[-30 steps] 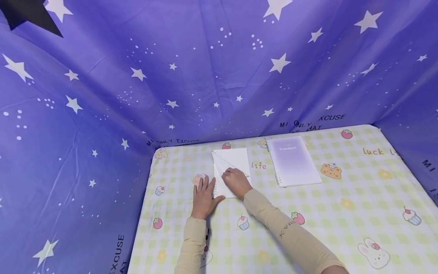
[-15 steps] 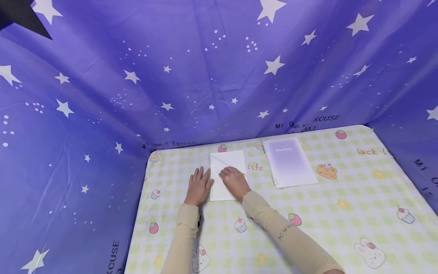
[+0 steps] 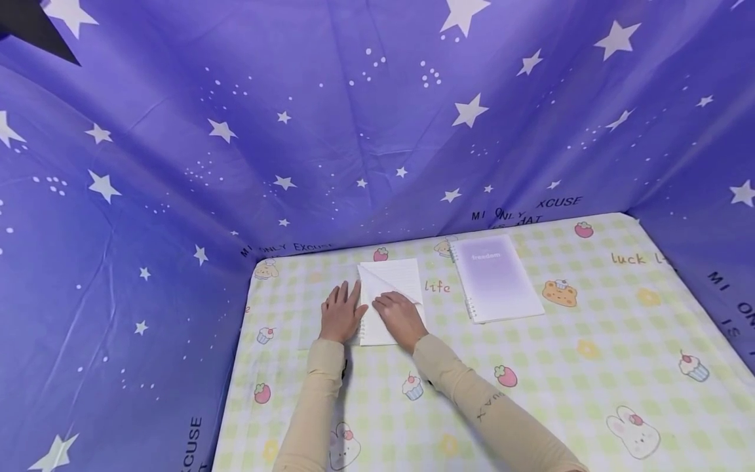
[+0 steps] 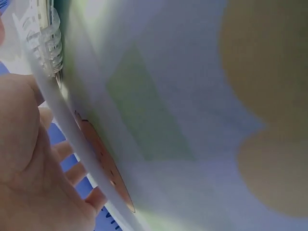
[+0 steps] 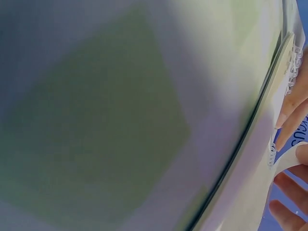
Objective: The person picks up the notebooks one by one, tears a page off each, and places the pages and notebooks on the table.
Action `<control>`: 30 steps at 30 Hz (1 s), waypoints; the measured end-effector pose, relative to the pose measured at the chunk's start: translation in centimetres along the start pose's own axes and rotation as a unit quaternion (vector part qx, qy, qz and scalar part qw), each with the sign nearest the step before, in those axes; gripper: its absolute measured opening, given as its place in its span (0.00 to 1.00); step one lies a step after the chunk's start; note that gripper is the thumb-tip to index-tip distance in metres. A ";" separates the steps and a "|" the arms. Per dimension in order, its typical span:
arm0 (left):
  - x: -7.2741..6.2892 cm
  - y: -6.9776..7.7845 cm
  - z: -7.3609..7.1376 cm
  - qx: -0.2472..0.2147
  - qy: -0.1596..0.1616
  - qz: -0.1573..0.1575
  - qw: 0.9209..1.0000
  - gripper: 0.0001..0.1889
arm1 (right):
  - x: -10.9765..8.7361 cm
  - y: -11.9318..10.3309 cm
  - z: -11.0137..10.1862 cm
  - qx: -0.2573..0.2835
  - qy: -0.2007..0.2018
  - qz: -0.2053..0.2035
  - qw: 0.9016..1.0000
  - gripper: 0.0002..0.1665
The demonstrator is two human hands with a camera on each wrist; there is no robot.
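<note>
An open coil-bound notebook (image 3: 392,269) with white lined pages lies left of the table's middle. One page (image 3: 383,292) is turned over diagonally, its lower right part lifted toward the coil. My right hand (image 3: 401,319) pinches that page; in the right wrist view the page (image 5: 288,161) curls between thumb and fingers. My left hand (image 3: 342,313) rests with straight fingers on the clear, turned-back cover, beside the coil. The left wrist view shows the left hand (image 4: 33,159) along that cover's edge, near the clear plastic coil (image 4: 48,43).
A second coil notebook (image 3: 498,282), purple and white with "freedom" on it, lies closed to the right. A green-checked cloth with cartoon prints covers the table (image 3: 531,400). Blue curtains with white stars (image 3: 330,131) hang behind and at the sides.
My left hand has moved up along the coil, its thumb drawn back from the page's lower corner. My right hand has shifted slightly left with the page. The head view has turned a little.
</note>
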State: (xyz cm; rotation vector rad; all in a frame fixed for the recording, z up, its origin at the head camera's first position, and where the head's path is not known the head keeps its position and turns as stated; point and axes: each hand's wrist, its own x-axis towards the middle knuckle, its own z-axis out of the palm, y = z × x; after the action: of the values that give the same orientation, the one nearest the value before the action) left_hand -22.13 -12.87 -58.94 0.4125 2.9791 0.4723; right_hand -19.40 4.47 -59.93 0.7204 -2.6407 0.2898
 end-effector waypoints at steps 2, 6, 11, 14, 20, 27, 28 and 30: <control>0.1 0.0 0.1 0.006 0.001 -0.005 1.000 0.32 | 0.0 -0.1 -0.1 0.000 -0.009 0.006 1.000 0.15; 0.2 0.1 0.1 0.010 -0.007 -0.014 1.000 0.32 | 0.1 -0.3 -0.3 0.000 -0.016 0.013 1.000 0.15; 0.2 0.2 0.0 0.021 -0.021 -0.026 0.999 0.32 | 0.0 -0.7 -0.4 0.001 -0.010 0.006 1.000 0.14; 0.2 0.3 -0.2 0.022 -0.023 -0.029 0.999 0.31 | -0.2 -1.0 -0.4 -0.002 -0.014 0.004 1.000 0.14; 0.1 0.5 -0.4 0.024 -0.022 -0.033 0.999 0.31 | -0.4 -1.1 -0.5 -0.008 -0.014 0.013 1.000 0.15; 0.3 0.2 -0.1 0.031 -0.031 -0.036 0.998 0.27 | -0.9 -1.6 -0.8 0.025 0.001 0.007 1.000 0.13; 0.3 0.2 0.0 0.031 -0.029 -0.035 0.998 0.26 | -1.0 -1.7 -0.8 0.034 0.001 0.006 0.999 0.13; 0.4 0.1 0.1 0.034 -0.020 -0.030 0.999 0.25 | -1.2 -1.9 -0.9 0.047 0.001 0.007 0.999 0.13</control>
State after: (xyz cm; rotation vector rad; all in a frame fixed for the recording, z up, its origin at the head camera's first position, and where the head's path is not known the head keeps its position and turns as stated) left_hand -22.48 -12.68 -59.06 0.3318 2.9652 0.3534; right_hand -17.18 3.68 -59.39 0.7309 -2.6461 0.4221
